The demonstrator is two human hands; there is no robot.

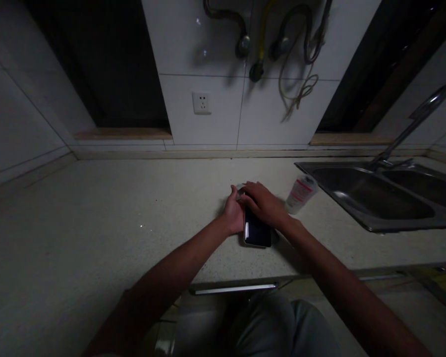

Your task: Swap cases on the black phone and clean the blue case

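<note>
My left hand rests palm inward beside the left edge of a phone, thumb raised, its other fingers mostly hidden. My right hand reaches over the phone's far end, fingers curled toward my left hand. Between the fingertips of both hands shows a small pale, greyish piece, too dim and covered to name. The phone has a dark screen with a bright reflection at its left. Whether it lies flat on the counter or is slightly lifted I cannot tell. Just right of my right hand is a clear plastic cup with red print, leaning.
The pale countertop runs along a tiled wall with a socket and several pipes and hoses. On the right is a double steel sink with a tall faucet. A drawer handle sits below the front edge. The room is dim.
</note>
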